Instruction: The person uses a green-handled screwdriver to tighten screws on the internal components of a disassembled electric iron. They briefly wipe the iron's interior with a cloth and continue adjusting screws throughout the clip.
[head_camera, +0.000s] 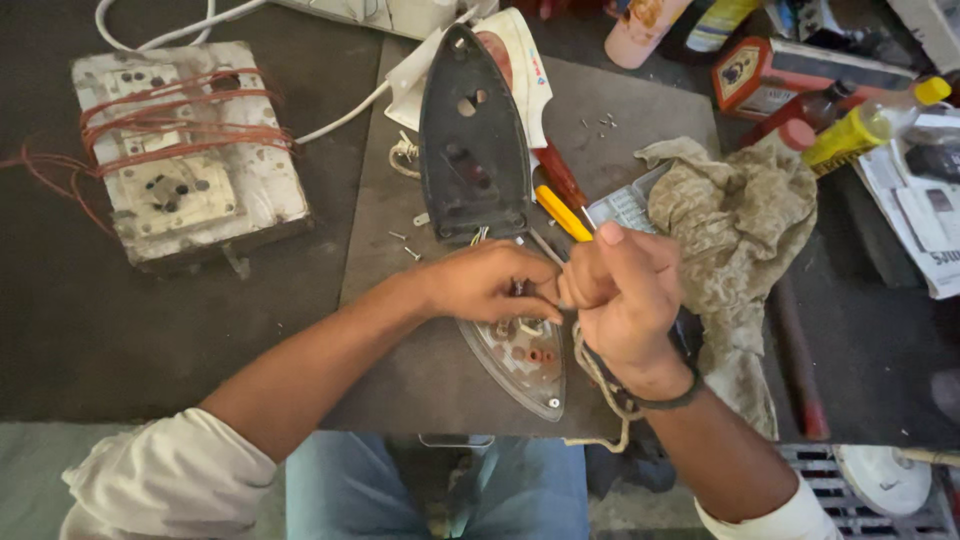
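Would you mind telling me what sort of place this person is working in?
Probably a small appliance repair bench: an opened clothes iron under both hands, a yellow-handled screwdriver beside it, and an old switch box wound with red wire.

Dark worktop (120, 330), grey mat (650, 110), metal grate (850, 500) below; dim light.

Soleplate (473, 150) dark grey; screwdriver (562, 212) handle yellow, a second handle (560, 175) red. Rag (735, 230) beige, mottled brown. Socket board (190, 150) off-white, bound in reddish-brown wire (180, 125); bottle (870, 125) yellow; sleeves (170, 475) white.
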